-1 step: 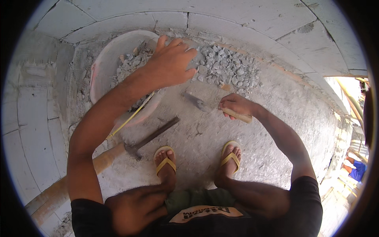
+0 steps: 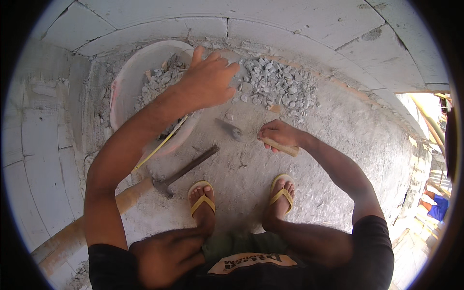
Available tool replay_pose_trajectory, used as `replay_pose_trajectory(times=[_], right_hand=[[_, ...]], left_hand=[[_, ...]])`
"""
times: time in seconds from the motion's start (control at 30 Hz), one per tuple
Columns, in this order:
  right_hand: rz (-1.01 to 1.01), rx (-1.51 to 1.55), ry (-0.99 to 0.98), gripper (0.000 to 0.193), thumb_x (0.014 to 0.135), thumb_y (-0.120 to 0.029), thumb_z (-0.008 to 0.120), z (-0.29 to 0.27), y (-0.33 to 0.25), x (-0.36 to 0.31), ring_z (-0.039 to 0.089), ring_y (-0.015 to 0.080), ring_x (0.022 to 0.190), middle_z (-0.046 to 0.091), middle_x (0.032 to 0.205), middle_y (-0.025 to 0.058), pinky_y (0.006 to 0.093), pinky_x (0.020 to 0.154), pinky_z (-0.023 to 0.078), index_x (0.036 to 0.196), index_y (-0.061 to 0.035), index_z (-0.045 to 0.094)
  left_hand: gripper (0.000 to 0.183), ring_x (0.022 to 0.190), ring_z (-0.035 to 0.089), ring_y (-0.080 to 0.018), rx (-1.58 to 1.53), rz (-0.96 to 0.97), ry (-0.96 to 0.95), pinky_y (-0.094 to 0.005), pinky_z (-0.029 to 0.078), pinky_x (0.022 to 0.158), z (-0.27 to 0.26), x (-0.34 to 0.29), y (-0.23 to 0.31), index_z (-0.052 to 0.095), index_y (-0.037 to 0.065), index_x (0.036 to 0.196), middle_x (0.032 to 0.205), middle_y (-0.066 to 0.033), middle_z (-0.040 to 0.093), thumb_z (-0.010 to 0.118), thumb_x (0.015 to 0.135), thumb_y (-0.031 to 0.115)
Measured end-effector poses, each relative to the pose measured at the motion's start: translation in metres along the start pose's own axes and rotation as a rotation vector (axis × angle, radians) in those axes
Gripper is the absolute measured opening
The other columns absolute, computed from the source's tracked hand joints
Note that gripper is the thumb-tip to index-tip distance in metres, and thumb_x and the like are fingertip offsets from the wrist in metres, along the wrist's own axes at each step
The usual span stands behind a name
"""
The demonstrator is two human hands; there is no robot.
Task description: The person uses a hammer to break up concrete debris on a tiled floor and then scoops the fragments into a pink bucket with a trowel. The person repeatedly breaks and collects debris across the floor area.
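My right hand [image 2: 278,135] is closed around the wooden handle of a trowel [image 2: 228,129], whose grey blade points left, low over the dusty floor. My left hand [image 2: 207,79] reaches out at the right rim of a round, shallow basin [image 2: 121,96] holding broken rubble [image 2: 159,79]. Its thumb and fingers are apart and bent downward, and the fingertips are partly hidden; I see nothing held in them. Just right of that hand lies a heap of grey crushed stone [image 2: 282,84].
A hammer [image 2: 186,169] with a thick wooden handle lies at the left near my sandalled feet. A yellow strip [image 2: 162,147] leans against the basin. Block walls [image 2: 270,31] stand ahead and at left. Far right, another person's blue clothing [image 2: 439,208] shows.
My right hand and the trowel have shifted a little to the left and slightly toward me. My left hand stays almost in place.
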State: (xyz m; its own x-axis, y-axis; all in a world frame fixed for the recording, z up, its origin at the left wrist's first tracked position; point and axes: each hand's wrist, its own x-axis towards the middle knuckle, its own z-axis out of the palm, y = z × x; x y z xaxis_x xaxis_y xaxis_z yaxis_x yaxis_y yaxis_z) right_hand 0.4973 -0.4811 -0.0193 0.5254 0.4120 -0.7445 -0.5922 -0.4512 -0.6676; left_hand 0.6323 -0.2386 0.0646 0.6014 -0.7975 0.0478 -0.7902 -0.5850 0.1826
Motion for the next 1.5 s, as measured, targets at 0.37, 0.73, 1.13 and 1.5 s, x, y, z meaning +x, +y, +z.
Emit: replay_pose_trajectory(times=[0.37, 0.73, 1.13, 1.5], right_hand=[[-0.067, 0.118, 0.395, 0.028, 0.097, -0.026, 0.055, -0.060, 0.020, 0.031, 0.061, 0.0141, 0.057, 0.065, 0.073, 0.0074, 0.0312, 0.053, 0.050, 0.095, 0.0002, 0.066], [-0.283, -0.782, 0.768, 0.030, 0.095, -0.029, 0.055, -0.101, 0.027, 0.032, 0.065, 0.0433, 0.086, 0.068, 0.087, 0.0238, 0.0499, 0.077, 0.052, 0.099, -0.0015, 0.065], [-0.253, -0.803, 0.853, 0.032, 0.094, -0.031, 0.059, -0.079, 0.023, 0.037, 0.066, 0.0422, 0.088, 0.069, 0.088, 0.0232, 0.0512, 0.078, 0.052, 0.108, -0.0036, 0.066], [-0.284, -0.824, 0.876, 0.032, 0.092, -0.027, 0.065, -0.057, -0.040, -0.045, 0.067, 0.0371, 0.076, 0.068, 0.081, 0.0226, 0.0430, 0.070, 0.051, 0.109, 0.0008, 0.067]], left_hand=[[0.030, 0.099, 0.060, -0.0200, -0.064, 0.058, 0.287, -0.0530, 0.022, 0.110, -0.011, -0.013, -0.019, 0.070, 0.012, 0.098, 0.091, -0.0019, 0.066, 0.054, 0.081, -0.007], [0.028, 0.079, 0.066, -0.0221, -0.447, -0.623, 0.382, -0.0336, 0.050, 0.075, -0.002, -0.098, -0.156, 0.065, 0.008, 0.109, 0.083, -0.0081, 0.065, 0.060, 0.082, 0.004], [0.023, 0.098, 0.061, -0.0294, 0.136, -0.480, 0.611, -0.0392, 0.047, 0.085, -0.007, -0.111, -0.200, 0.065, 0.007, 0.102, 0.098, -0.0130, 0.063, 0.068, 0.085, 0.021], [0.038, 0.086, 0.061, -0.0213, -0.556, -0.747, 0.330, -0.0327, 0.047, 0.081, 0.002, -0.094, -0.226, 0.066, 0.002, 0.103, 0.093, -0.0104, 0.067, 0.061, 0.093, 0.038]])
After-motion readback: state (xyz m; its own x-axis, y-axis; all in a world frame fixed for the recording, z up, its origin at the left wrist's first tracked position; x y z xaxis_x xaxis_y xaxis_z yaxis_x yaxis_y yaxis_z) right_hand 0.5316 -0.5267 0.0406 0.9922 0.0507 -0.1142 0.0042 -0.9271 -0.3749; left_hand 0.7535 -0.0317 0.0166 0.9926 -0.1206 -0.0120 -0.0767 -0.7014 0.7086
